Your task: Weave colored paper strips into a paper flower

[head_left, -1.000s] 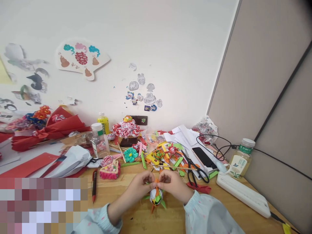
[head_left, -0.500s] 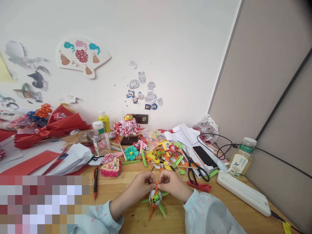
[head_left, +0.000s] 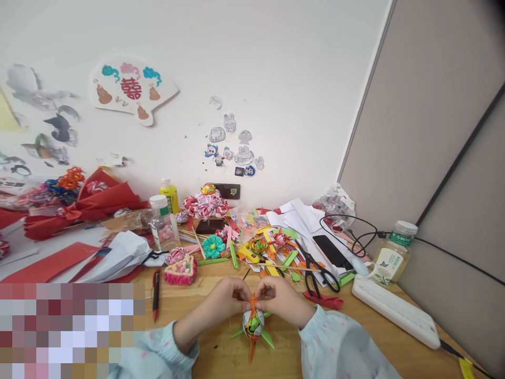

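Between my hands is a small woven paper ball point(head_left: 253, 323) of white, green and yellow strips, with orange and green pointed ends sticking out. My left hand point(head_left: 233, 299) pinches the orange strip point(head_left: 253, 300) at its top from the left. From the right, my right hand point(head_left: 272, 298) pinches the same orange part, and the fingertips of both hands nearly meet. One orange point of the ball is turned toward me, and green points spread to the sides. A thin thread seems to trail near the ball, too fine to follow.
Black scissors point(head_left: 316, 273) and a phone point(head_left: 332, 251) lie to the right, near a white power strip point(head_left: 394, 311) and a bottle point(head_left: 395, 255). A pen point(head_left: 156, 296) and a heart-shaped box point(head_left: 180, 269) are on the left. Coloured paper scraps and a teal flower point(head_left: 213, 246) lie behind my hands.
The paper ball has swung slightly, its near orange point moving right and a little down. Both hands keep their pinch at the top, almost in the same place.
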A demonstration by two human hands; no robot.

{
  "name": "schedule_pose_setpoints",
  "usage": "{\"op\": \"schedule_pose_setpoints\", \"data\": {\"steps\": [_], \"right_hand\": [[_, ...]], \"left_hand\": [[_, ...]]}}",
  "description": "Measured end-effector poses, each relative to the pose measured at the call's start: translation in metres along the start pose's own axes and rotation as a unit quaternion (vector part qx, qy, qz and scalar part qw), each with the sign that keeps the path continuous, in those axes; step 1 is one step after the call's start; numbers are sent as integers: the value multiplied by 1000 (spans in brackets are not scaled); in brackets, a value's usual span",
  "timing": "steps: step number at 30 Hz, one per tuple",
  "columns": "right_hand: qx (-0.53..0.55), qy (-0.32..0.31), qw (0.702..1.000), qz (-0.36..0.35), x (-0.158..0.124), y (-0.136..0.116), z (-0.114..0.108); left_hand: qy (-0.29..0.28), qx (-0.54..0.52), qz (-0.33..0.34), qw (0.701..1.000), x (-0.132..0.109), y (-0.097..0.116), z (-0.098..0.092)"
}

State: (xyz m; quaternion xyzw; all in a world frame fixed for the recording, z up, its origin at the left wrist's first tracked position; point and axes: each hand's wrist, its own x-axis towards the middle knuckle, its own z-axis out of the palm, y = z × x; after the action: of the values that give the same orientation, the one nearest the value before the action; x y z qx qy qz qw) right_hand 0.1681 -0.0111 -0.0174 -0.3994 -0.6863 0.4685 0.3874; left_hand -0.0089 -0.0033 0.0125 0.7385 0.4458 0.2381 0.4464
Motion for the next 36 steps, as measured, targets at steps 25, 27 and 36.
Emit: {"op": "schedule_pose_setpoints", "data": {"steps": [25, 27, 36], "right_hand": [[-75, 21, 994, -74, -4, -20, 1], [-86, 20, 991, -97, -4, -21, 1], [-81, 40, 985, -147, -2, -20, -1]], "left_hand": [[-136, -223, -64, 963, -3, -5, -20], [-136, -240, -55, 960, 0, -10, -17], [-72, -232, 11, 970, 4, -5, -2]]}}
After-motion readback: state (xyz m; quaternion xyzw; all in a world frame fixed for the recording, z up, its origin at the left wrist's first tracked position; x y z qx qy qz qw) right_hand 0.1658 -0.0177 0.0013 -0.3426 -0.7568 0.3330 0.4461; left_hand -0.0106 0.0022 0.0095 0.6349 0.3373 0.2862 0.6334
